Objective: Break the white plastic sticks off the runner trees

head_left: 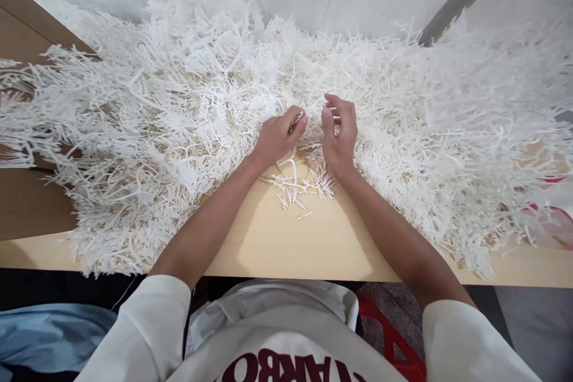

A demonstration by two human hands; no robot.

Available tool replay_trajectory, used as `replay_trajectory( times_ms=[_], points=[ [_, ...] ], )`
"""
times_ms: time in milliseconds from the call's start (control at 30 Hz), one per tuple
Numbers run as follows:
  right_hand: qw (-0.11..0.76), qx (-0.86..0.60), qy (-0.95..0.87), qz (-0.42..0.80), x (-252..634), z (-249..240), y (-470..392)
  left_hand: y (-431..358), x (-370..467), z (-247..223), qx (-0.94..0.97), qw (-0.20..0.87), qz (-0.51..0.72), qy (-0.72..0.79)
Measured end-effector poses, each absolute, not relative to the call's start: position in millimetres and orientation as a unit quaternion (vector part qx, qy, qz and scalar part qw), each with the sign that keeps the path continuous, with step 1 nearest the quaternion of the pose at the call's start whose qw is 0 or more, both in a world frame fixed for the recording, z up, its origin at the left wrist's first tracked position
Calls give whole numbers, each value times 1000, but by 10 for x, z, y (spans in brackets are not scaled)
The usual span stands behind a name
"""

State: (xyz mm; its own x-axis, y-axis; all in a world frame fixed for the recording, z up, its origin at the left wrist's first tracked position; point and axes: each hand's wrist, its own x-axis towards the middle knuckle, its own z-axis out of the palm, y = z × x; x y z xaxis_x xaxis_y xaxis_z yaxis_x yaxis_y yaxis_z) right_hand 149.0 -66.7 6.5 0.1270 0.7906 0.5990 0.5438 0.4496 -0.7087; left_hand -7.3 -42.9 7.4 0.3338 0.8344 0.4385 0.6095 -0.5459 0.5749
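As I look down through the head view, a heap of white branching strands covers most of a pale table. At its near edge, the left hand is curled nearly closed; I cannot tell whether it grips a strand. The right hand, near it, curves half open; I cannot tell if it holds anything. Loose pieces lie near both hands.

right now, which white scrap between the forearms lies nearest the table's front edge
The small white scrap lying by itself on the bare tabletop; the other scraps sit farther back, bunched toward the pile.
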Motion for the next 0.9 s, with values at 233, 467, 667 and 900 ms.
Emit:
replay_trajectory(
  times_ms=[233,467,667,900],
  points=[
    [491,-512,-685,164,1496,51,-608,-404,-43,7,812,112,336,463],
    [447,-533,-715,65,1481,17,-628,-399,15,-65,815,28,300,495],
    [457,-540,-704,61,1476,-11,-616,-398,17,-89,809,20,320,493],
    [492,-506,-687,174,1490,24,-592,-401,-18,-63,803,46,333,492]
  ],
)
